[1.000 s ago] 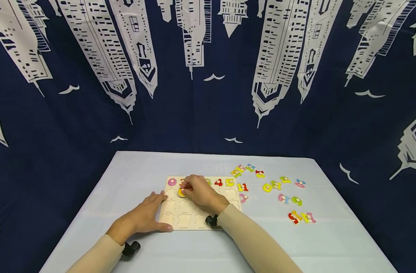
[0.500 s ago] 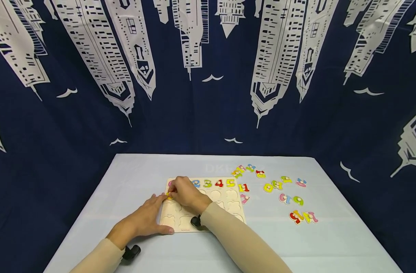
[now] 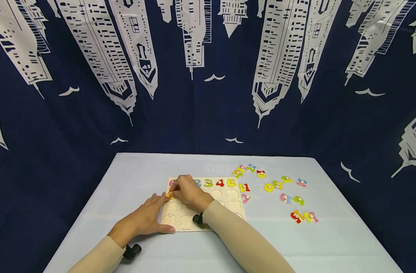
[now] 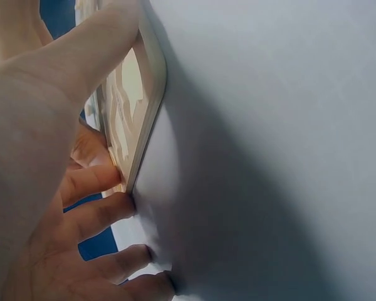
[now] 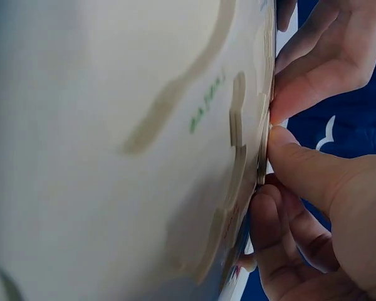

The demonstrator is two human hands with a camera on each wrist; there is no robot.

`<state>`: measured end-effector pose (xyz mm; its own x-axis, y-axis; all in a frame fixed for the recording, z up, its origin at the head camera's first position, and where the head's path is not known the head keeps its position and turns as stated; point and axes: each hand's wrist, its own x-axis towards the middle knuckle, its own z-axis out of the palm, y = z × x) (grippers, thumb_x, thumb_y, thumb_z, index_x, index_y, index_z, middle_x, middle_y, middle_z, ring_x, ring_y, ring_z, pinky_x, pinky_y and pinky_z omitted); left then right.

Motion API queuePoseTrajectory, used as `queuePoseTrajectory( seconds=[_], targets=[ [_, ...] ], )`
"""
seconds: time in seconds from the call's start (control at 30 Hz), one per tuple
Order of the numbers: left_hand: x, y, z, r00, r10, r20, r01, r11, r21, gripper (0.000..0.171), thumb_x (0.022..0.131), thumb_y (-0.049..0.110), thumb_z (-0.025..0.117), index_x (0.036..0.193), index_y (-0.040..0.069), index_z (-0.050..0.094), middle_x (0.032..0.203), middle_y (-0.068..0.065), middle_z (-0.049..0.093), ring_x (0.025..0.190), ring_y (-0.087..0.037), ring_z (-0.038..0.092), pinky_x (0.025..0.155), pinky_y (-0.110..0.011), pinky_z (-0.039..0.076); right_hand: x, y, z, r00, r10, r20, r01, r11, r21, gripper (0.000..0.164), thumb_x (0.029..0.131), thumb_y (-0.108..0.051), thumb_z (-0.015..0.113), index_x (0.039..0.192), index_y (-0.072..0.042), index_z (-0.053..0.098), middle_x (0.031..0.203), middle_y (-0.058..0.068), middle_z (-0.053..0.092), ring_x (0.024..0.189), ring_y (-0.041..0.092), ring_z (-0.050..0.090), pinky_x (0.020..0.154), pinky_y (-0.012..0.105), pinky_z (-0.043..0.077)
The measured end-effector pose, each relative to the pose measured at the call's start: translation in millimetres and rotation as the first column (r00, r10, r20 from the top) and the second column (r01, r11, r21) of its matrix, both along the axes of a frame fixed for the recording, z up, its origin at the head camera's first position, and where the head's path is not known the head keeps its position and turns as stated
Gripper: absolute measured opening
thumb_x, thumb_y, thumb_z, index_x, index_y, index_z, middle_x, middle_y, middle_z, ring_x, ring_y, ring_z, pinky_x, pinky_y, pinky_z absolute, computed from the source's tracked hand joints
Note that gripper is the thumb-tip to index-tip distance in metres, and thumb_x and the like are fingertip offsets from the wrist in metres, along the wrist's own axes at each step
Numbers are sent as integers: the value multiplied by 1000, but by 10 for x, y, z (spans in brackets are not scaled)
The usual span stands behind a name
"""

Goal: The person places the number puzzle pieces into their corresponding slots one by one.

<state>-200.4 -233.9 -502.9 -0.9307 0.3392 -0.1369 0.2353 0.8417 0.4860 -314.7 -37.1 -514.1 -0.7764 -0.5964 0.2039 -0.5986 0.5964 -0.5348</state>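
A pale wooden number puzzle board (image 3: 186,227) lies on the table, with coloured numbers such as a red 4 (image 3: 220,183) and a green 3 (image 3: 209,183) in its back row. Over the left end of the second row, my right hand (image 3: 190,194) pinches a yellow puzzle piece (image 3: 172,197), mostly hidden by the fingers. My left hand (image 3: 143,217) rests spread along the board's left side, thumb on the near corner and index finger near the yellow piece. In the left wrist view its thumb (image 4: 94,53) presses over the board's edge.
Several loose number pieces lie right of the board, among them a red-and-orange pair (image 3: 296,217), a green piece (image 3: 298,200) and a red 11 (image 3: 244,187). A dark blue printed curtain (image 3: 194,113) hangs behind the white table (image 3: 341,242).
My right hand has moved left with the yellow piece, from beside the second row's second recess to its left end, uncovering the blue 2. My left hand stays at the board's edge.
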Motion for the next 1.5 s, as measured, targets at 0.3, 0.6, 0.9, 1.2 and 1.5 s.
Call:
queuePoseTrajectory(
  seconds=[0.3,0.6,0.9,1.2,1.5],
  targets=[
    [16,-17,19,1000,-15,-12,15,1000,7,130,86,61,102,179,-3,36,185,-36,36,173,-67,28,138,-81,33,2,-13,84,998,55,-3,-55,998,26,6,105,-5,87,102,-8,91,96,1,86,86,2,66,81,13,56],
    [9,-28,-56,1000,-6,-5,7,1000,28,125,86,62,101,179,4,40,185,-35,36,175,-65,27,136,-83,34,-72,43,43,988,143,-50,-140,988,61,5,105,-6,87,105,-10,92,103,1,87,92,4,73,86,10,57],
    [-54,26,-90,999,-35,-12,36,999,39,111,86,59,102,173,14,50,188,-32,32,175,-65,25,135,-85,34,-157,175,61,983,181,-34,-178,981,79,9,105,-7,86,110,-10,93,111,4,87,102,9,77,93,12,61],
    [-38,13,-115,1000,-25,6,25,999,19,115,86,62,102,176,14,48,190,-31,30,176,-64,24,137,-84,32,-142,267,1,982,179,-59,-172,979,114,15,108,-7,83,121,-6,92,109,6,85,94,7,68,87,17,61],
    [6,21,-53,1000,-7,-30,7,1000,-5,121,83,62,103,176,7,48,188,-32,33,174,-65,29,137,-83,32,-10,1157,404,997,32,-70,-30,999,20,24,108,-6,81,130,1,86,117,14,87,93,17,80,82,25,66]
  ],
)
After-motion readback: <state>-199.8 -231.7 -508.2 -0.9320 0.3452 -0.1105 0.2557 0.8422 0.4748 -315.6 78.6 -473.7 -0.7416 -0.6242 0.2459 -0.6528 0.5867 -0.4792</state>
